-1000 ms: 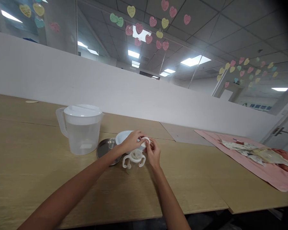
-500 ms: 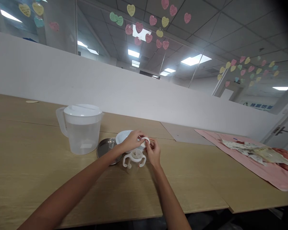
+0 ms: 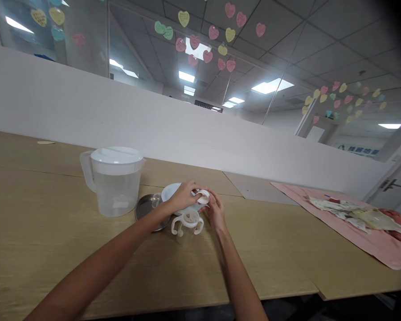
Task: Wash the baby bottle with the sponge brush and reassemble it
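Note:
A small white round cap (image 3: 203,196) is held between both hands, its hollow side partly showing. My left hand (image 3: 184,195) pinches its left edge, and my right hand (image 3: 216,211) grips it from the right, with some fingertips hidden behind it. Just below them stands a clear cup with two white handles (image 3: 187,223), upright on the table, its top ring facing up. Behind my left hand is a white bowl (image 3: 167,192), partly covered by the hand. A round metal tray (image 3: 142,216) lies to the left, with a small clear container (image 3: 156,199) at its far side.
A large lidded plastic pitcher (image 3: 116,189) stands left of the tray on the wooden table (image 3: 70,232). At the right, a pink cloth (image 3: 341,227) carries crumpled wrappings (image 3: 357,214). A low white partition (image 3: 187,129) runs along the back.
The white cap has tilted so more of its hollow inside shows. My right hand's fingers have shifted around its right edge. The cup, tray and pitcher stay in place.

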The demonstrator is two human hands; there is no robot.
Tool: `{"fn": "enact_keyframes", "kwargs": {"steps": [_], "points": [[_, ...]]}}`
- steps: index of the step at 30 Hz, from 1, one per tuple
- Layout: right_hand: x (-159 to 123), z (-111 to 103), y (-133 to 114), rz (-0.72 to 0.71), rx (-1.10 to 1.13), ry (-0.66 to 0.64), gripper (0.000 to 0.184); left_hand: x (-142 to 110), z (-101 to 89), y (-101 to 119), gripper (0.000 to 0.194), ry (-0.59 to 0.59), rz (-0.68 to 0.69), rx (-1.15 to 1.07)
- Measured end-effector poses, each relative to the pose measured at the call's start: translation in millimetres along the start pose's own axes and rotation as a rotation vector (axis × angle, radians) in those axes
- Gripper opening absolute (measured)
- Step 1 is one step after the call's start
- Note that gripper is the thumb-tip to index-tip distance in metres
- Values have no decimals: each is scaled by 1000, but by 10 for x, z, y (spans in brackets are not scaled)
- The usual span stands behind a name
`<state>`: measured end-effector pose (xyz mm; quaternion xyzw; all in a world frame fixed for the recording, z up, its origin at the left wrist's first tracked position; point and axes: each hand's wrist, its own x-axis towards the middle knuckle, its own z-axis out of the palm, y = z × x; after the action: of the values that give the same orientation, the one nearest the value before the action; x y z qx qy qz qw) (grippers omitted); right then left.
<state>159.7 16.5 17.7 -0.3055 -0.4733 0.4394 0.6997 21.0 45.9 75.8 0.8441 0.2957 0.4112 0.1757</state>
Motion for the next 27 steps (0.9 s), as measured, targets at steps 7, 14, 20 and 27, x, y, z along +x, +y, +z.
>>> {"fn": "enact_keyframes", "kwargs": {"steps": [7,14,20,27], "points": [[4,-50,-42,99,193,-129,29,-71,-336,137,50,-205,6,-45],[-60,-113,-128,112,114,-377,36,-167,-718,314,73,-623,-148,175],[-94,-121,-210,79,-45,-555,41,-158,-468,168,87,-821,-150,218],[-75,-117,-180,59,-205,-673,39,-119,-361,96,65,-794,-34,133]]}}
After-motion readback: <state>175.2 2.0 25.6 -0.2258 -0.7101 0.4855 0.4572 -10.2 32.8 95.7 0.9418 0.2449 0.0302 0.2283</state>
